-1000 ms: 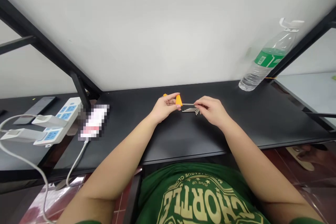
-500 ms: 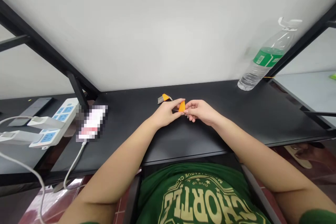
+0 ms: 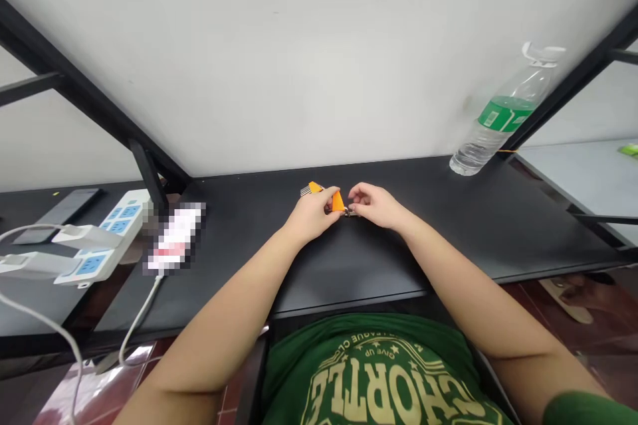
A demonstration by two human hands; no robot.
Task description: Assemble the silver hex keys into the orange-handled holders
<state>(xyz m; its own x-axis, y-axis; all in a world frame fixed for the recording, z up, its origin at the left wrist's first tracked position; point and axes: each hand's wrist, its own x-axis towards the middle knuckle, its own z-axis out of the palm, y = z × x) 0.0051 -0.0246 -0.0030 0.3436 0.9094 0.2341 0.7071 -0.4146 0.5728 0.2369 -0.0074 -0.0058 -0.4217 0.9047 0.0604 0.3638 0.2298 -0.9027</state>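
Note:
Between the thumb and fingers of my left hand (image 3: 312, 214) is a flat, wedge-shaped orange piece (image 3: 338, 200). A small dark and silvery metal part (image 3: 349, 212) shows at its lower right end. My right hand (image 3: 377, 203) is close beside it with curled fingers, the thumb at that metal part; what lies inside the fingers is hidden. Just behind my left hand, a second orange piece with several thin parallel metal prongs (image 3: 310, 189) is on the black table (image 3: 349, 265), partly covered by the hand.
A large water bottle (image 3: 498, 123) with a green label stands at the back right against the wall. To the left are a phone (image 3: 175, 236) on a white cable and a power strip (image 3: 107, 236) with plugs. Black metal frame bars (image 3: 144, 166) flank the table.
My right hand has shifted slightly up and away from the orange piece, its fingers less closed. The orange piece has tilted in my left hand, and the small metal part now shows beside it.

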